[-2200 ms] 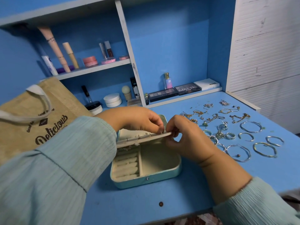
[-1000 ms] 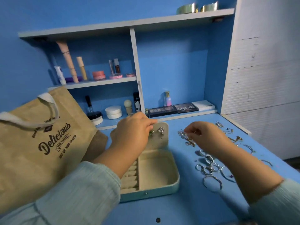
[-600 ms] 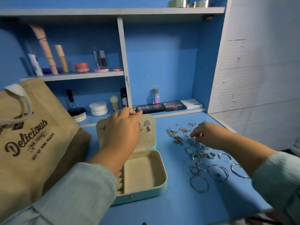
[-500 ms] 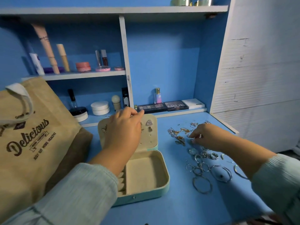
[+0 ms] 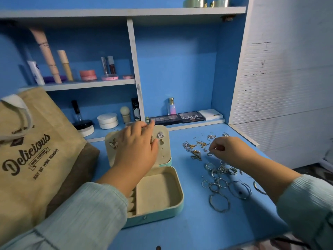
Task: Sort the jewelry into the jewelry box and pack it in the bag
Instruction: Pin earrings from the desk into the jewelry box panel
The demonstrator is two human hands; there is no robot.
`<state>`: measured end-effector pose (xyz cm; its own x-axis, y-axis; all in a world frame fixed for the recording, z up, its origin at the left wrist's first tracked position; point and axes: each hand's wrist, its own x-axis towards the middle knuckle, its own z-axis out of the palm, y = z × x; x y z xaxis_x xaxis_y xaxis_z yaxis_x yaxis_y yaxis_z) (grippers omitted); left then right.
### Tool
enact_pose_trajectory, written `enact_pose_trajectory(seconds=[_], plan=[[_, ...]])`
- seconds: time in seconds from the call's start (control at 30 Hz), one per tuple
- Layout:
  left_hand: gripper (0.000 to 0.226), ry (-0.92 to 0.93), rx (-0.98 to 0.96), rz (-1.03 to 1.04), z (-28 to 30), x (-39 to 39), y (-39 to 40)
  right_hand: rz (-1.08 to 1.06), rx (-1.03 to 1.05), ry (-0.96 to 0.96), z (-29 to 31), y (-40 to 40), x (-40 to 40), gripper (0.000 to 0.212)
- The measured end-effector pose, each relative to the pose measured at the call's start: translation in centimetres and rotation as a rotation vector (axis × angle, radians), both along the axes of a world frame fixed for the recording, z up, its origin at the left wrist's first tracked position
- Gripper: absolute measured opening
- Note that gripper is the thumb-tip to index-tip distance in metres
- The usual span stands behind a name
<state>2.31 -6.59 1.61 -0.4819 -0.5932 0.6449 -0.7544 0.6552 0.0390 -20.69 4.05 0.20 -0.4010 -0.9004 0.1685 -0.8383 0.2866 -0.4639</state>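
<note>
A teal jewelry box (image 5: pixel 158 193) with a cream lining lies open on the blue desk. Its lid (image 5: pixel 165 153) stands up, with a butterfly earring (image 5: pixel 113 144) and a triangular earring (image 5: pixel 160 134) pinned to it. My left hand (image 5: pixel 135 150) lies flat against the lid, fingertips at its top edge. To the right, loose chains (image 5: pixel 193 147), rings (image 5: pixel 222 169) and hoops (image 5: pixel 219 202) are spread on the desk. My right hand (image 5: pixel 229 150) is over them, its fingertips pinching a small silver piece (image 5: pixel 210 154). A jute bag (image 5: pixel 32 159) printed "Delicious" stands at the left.
Shelves behind the desk hold cosmetics: tubes (image 5: pixel 46 55), white jars (image 5: pixel 107 120), a perfume bottle (image 5: pixel 171 106) and eyeshadow palettes (image 5: pixel 191 116). A white slatted wall (image 5: pixel 288 87) bounds the right side. The desk's front edge runs just below the box.
The box went from half closed, held by both hands, to open. My left hand stayed on the raised lid while my right hand moved over to the loose jewelry and pinched a small piece.
</note>
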Motion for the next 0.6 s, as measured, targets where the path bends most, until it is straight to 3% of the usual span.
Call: enact_pose_trajectory(seconds=[0.1, 0.43, 0.6], plan=[[0.044, 0.018, 0.111, 0.02, 0.7, -0.1, 0.5, -0.006, -0.037, -0.086, 0.3, 1.0, 0.0, 0.009], [0.015, 0.037, 0.069, -0.098, 1.8, 1.6, 4.6, -0.01, -0.098, -0.255, 1.1, 4.4, 1.4, 0.011], [0.015, 0.009, 0.054, -0.128, 0.8, 2.6, 6.6, -0.049, -0.149, -0.387, 0.7, 6.1, 2.3, 0.01]])
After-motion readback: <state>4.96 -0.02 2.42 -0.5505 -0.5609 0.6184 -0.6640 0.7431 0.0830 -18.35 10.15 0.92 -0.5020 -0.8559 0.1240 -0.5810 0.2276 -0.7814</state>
